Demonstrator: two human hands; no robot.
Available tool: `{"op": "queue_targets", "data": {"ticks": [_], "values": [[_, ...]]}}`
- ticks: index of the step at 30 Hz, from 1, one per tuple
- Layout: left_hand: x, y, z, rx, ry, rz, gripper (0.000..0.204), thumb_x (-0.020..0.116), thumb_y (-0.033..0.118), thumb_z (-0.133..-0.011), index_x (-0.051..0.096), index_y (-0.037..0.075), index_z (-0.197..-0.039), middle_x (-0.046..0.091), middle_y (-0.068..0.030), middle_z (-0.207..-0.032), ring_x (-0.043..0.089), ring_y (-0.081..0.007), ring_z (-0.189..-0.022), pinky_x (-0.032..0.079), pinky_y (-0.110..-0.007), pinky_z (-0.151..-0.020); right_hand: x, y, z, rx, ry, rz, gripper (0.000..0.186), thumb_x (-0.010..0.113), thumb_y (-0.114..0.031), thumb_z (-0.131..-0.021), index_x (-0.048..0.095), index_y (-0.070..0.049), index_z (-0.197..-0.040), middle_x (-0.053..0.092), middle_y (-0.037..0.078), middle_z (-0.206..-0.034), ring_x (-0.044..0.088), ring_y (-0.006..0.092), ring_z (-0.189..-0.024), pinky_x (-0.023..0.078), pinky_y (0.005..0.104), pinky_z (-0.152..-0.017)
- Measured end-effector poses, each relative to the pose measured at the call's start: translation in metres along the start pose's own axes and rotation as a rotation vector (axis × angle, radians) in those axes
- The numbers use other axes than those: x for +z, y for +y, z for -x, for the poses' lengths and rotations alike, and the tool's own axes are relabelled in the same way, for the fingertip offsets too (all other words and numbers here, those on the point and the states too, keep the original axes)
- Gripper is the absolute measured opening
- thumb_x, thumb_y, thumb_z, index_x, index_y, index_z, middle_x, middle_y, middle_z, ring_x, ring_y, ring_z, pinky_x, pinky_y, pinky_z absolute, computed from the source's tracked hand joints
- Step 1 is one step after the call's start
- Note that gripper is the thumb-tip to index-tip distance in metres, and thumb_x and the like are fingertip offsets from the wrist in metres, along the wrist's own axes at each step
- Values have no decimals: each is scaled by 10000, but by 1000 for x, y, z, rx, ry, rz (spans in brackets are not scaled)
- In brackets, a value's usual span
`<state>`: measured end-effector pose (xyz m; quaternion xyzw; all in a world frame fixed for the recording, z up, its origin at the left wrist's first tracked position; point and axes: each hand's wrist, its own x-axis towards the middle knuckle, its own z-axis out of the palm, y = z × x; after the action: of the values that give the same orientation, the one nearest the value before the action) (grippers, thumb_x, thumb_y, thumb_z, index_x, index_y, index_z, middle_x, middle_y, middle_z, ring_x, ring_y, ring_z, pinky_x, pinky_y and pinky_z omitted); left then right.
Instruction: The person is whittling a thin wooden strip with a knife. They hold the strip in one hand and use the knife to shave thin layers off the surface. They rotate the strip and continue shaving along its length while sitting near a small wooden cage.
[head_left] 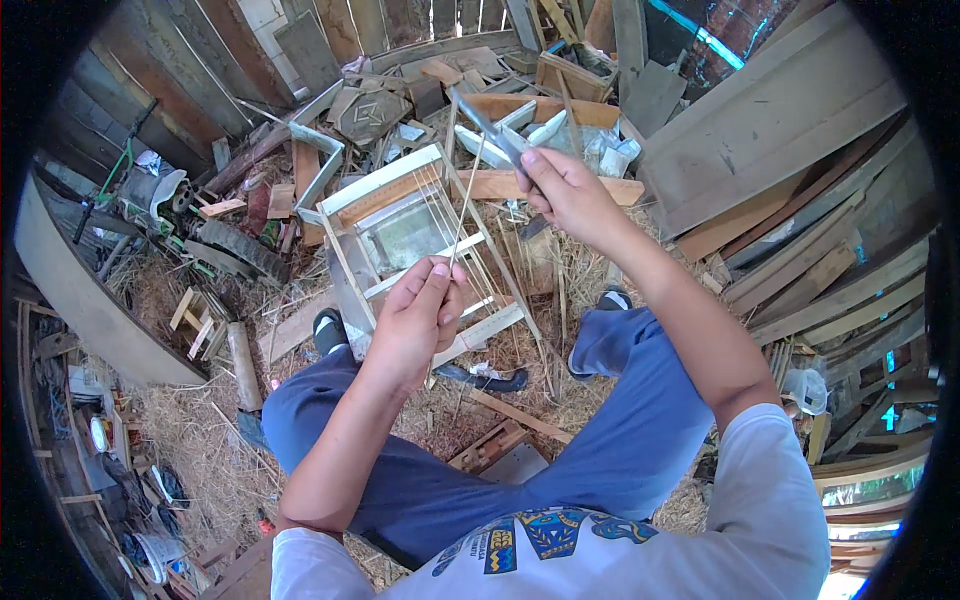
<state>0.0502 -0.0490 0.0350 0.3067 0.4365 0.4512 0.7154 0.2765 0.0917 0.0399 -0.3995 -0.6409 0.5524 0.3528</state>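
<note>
My left hand [420, 305] pinches a thin pale stick [467, 200], which rises up and to the right toward the knife. My right hand [560, 195] grips a knife [487, 123] with its blade angled up and left, near the stick's upper end; whether they touch I cannot tell. Below and behind my hands, a wooden frame [380, 175] with crossbars and several thin rods leans over a grey board [350, 295] on the straw-strewn ground.
Wood scraps [370, 110] are heaped at the back. A toy vehicle with tyres [240, 250] stands at the left, beside a curved panel [90, 290]. Large boards [760, 120] lean at the right. My legs [630, 420] are spread around the work area.
</note>
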Motion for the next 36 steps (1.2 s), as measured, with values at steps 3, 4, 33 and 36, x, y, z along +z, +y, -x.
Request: {"op": "queue_targets", "data": {"ticks": [3,4,33,36], "values": [[-1,-1,-2,-1,1,-9,229,422,293,-1142,552,114,-1085,397,62,-650,240,-33,-446,199,-236,-403,1,1,2,-27,-20,118,391,458,-357,-1128,620,-72,-917,461,-47,-663,410,55,-581,353,250,-552],[-1,0,-3,-1,4,-6,229,422,293,-1142,552,114,-1085,397,62,-650,240,-33,-446,199,-236,-403,3,0,3,-34,-23,130,394,445,-372,-1135,611,-76,-935,433,-60,-640,384,46,-559,319,236,-522],[0,-12,-7,226,140,-210,201,476,172,-1130,575,52,-1002,479,42,-747,412,-42,-661,334,-220,-579,38,-13,27,-224,48,686,193,615,-278,-1001,722,-118,-991,681,168,-740,674,388,-674,515,487,-614],[-1,-13,-6,244,154,-209,195,481,160,-1126,574,41,-1003,494,36,-761,434,-45,-679,355,-225,-598,40,-12,26,-216,120,703,203,612,-283,-1003,722,-114,-978,683,170,-749,679,384,-679,514,484,-613]]}}
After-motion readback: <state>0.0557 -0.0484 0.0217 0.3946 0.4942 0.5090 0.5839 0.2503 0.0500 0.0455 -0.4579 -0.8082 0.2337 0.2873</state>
